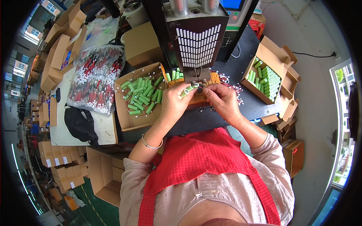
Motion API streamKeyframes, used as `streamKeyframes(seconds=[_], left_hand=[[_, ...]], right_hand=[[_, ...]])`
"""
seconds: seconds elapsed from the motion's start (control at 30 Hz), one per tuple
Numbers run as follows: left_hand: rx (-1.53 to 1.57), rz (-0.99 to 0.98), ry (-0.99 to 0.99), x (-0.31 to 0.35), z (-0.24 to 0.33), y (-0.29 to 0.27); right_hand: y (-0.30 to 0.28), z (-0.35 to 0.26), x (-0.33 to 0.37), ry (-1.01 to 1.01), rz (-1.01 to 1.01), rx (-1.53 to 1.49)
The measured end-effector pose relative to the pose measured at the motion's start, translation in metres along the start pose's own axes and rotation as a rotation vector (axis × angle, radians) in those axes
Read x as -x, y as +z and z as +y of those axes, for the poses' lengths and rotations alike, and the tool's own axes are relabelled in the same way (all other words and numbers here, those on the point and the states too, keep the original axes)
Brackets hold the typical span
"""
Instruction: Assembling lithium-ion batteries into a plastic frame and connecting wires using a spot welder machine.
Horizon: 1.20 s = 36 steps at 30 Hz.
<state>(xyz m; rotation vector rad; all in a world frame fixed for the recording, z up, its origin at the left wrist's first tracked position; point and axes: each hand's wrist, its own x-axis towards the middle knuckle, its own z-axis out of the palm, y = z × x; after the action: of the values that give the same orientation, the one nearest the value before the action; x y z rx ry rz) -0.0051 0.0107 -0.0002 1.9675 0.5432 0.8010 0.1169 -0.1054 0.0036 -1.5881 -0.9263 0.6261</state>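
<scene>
My left hand [174, 101] is closed around green cylindrical battery cells [185, 92], their ends just under the electrode tips of a spot welder [196, 45]. My right hand [223, 101] pinches thumb and fingertips together close to those cell ends; what it holds is too small and hidden to name. Beneath both hands is an orange-brown work block [199, 99]. Several green cells [174, 74] lie behind my left hand. Red-and-black wire leads with white connectors [234, 87] are heaped behind and beside my right hand.
An open carton [126, 122] of green cells with wires attached stands at the left. Beyond it lies a clear bag of wire leads [97, 77] beside a black cloth item [80, 124]. At the right, another carton [253, 89] holds upright cells. The black table's front edge is near my apron.
</scene>
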Motion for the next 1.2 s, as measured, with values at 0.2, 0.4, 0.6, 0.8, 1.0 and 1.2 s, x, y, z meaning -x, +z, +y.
streamKeyframes(seconds=[0.2,0.4,0.6,0.8,1.0,1.2], left_hand=[[-0.058,0.001,0.058,-0.003,0.002,0.001],[-0.017,-0.01,0.007,0.0,-0.007,-0.002],[-0.235,0.177,-0.036,0.001,-0.028,-0.068],[-0.18,-0.019,-0.234,0.01,-0.019,-0.077],[-0.078,-0.081,-0.247,0.009,-0.005,-0.063],[0.409,-0.075,-0.35,0.011,-0.002,-0.03]], right_hand=[[0.003,-0.002,-0.002,-0.005,0.071,0.029],[-0.003,-0.001,0.002,-0.114,0.014,0.065],[-0.092,0.027,-0.005,-0.173,0.101,0.617],[-0.109,0.078,0.0,-0.29,-0.032,1.1],[-0.122,0.059,0.003,-0.224,-0.026,0.936],[-0.117,0.006,0.004,-0.009,0.048,0.222]])
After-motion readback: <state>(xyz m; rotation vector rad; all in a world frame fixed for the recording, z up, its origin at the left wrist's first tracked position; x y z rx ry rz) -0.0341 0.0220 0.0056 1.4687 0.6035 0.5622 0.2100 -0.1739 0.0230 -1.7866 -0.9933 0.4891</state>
